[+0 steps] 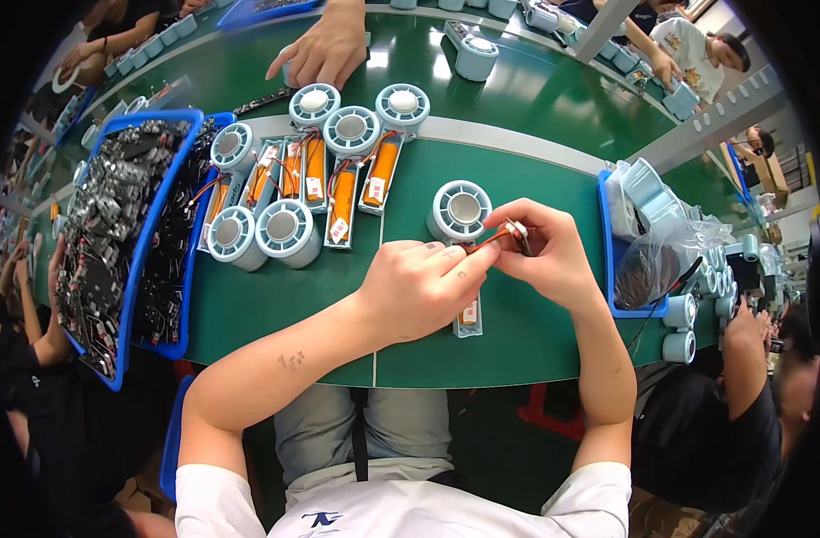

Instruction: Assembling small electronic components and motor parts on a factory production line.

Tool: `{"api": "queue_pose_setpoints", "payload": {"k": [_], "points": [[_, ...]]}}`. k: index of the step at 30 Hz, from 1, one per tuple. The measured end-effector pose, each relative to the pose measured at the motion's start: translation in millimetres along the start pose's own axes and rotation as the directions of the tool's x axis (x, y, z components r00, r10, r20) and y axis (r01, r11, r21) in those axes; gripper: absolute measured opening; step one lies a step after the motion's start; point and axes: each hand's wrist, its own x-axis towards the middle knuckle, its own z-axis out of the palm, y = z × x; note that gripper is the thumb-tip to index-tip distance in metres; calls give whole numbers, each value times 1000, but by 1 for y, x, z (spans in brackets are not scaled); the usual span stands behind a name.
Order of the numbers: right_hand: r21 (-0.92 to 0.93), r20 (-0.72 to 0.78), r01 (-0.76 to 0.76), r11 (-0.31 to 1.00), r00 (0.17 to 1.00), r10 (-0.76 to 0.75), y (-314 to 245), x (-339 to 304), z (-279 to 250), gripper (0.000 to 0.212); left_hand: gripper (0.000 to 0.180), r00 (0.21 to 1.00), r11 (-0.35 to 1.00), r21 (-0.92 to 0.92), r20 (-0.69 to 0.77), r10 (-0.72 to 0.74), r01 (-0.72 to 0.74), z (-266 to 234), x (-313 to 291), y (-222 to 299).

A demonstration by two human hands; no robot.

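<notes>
- Both hands meet over the green bench top (536, 332), just in front of a pale blue fan housing (462, 208) that lies flat with its round grille up
- Right hand (545, 255): thumb and forefinger pinched shut on a small dark part with a metal end (520, 237); it sits at the fingertips, tilted, near the housing's right rim
- Left hand (419, 287): fingers curled, thumb and forefinger closed on the orange-red wires (491, 240) that run toward the part in the right hand
- Key relation: the wires run roughly left to right, from left fingertips to right fingertips; the housing lies just beyond both, away from the body, its handle body (469, 314) stretching back toward the person under the left hand
- Long axis of that housing: near-far, crossing the line of the wires almost squarely
- Right hand is the nearer to the grille; left hand covers the handle's middle
- Whether the part touches the housing rim: cannot tell, the fingers hide the gap
- To the left, well apart: a row of like housings with orange battery cells (380, 170) and a blue tray of dark circuit boards (172, 179)
- To the right: a blue bin with a clear bag (675, 242)
- Another person's hand (325, 49) rests on the far side
</notes>
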Motion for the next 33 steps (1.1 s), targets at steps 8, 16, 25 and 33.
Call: {"api": "queue_pose_setpoints", "payload": {"k": [8,16,25,33], "points": [[192,66,80,978,993,-94,5,-2,6,37,21,998,1000,-3,60,-12,12,-2,2,-2],[183,-122,356,916,933,-338,14,-9,9,44,9,974,914,-379,-104,-199,147,8,3,-4],[-380,-25,466,799,858,-513,15,-26,4,39,10,980,942,-306,-100,-174,136,0,4,-1],[-214,-60,421,881,895,-442,22,-29,15,39,11,977,953,-280,-138,-160,116,5,5,2]]}}
